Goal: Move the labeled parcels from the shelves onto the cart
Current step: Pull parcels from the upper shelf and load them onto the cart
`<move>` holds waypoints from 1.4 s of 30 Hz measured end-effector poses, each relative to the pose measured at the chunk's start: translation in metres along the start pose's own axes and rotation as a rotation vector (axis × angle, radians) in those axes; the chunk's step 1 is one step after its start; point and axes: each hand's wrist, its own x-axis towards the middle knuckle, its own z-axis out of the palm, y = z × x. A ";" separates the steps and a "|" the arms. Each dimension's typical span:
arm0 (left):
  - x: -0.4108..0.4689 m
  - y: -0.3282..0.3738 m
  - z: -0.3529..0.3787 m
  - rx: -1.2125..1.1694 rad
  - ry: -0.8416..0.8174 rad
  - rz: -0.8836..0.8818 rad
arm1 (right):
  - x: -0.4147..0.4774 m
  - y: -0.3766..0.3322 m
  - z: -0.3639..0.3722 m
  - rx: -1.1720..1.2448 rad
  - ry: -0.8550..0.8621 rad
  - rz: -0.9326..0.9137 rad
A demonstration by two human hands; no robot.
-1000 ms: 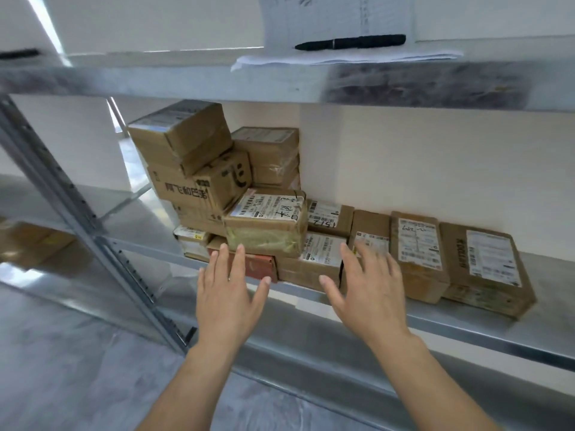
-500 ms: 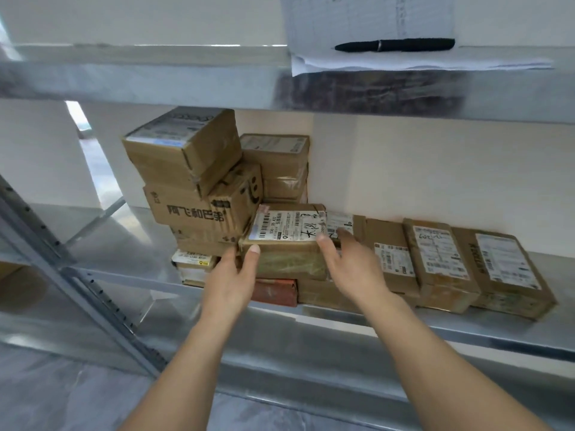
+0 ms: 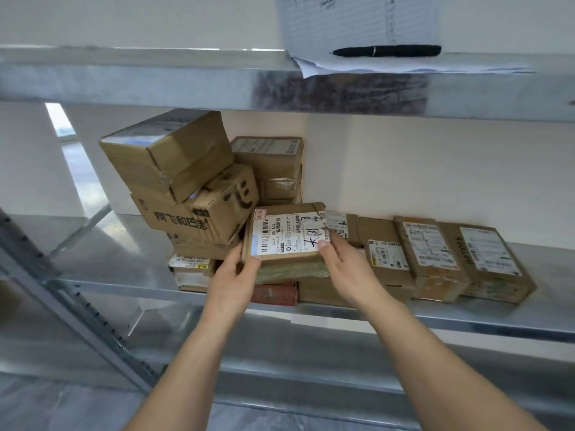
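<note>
head | my left hand (image 3: 231,283) and right hand (image 3: 345,269) clamp the labeled parcel (image 3: 287,234) at its 9 and 3 o'clock ends | parcel sits atop the stack on the middle shelf (image 3: 466,318), long axis running 9-to-3 | both hands equally near; pull toward 6 o'clock, I judge.

A parcel storeroom is shown. Grey metal shelves (image 3: 466,318) are set against a plain white wall (image 3: 435,169). Many brown cardboard boxes (image 3: 174,157) with stuck-on labels are piled on one shelf. A list on paper (image 3: 357,23) and a black pen (image 3: 389,51) are kept above.
</note>
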 end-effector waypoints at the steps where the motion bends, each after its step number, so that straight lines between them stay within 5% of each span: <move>1: -0.002 -0.003 0.001 -0.018 -0.015 0.012 | -0.003 0.000 -0.002 0.005 0.007 -0.009; 9: 0.007 0.008 0.002 0.018 -0.205 0.050 | -0.013 0.003 -0.013 -0.049 0.086 0.047; 17: 0.039 0.034 -0.030 0.363 -0.564 0.068 | -0.007 0.004 -0.002 -0.061 0.144 0.142; 42: 0.050 0.036 -0.018 0.291 -0.577 0.017 | -0.003 0.004 -0.006 -0.052 0.195 0.138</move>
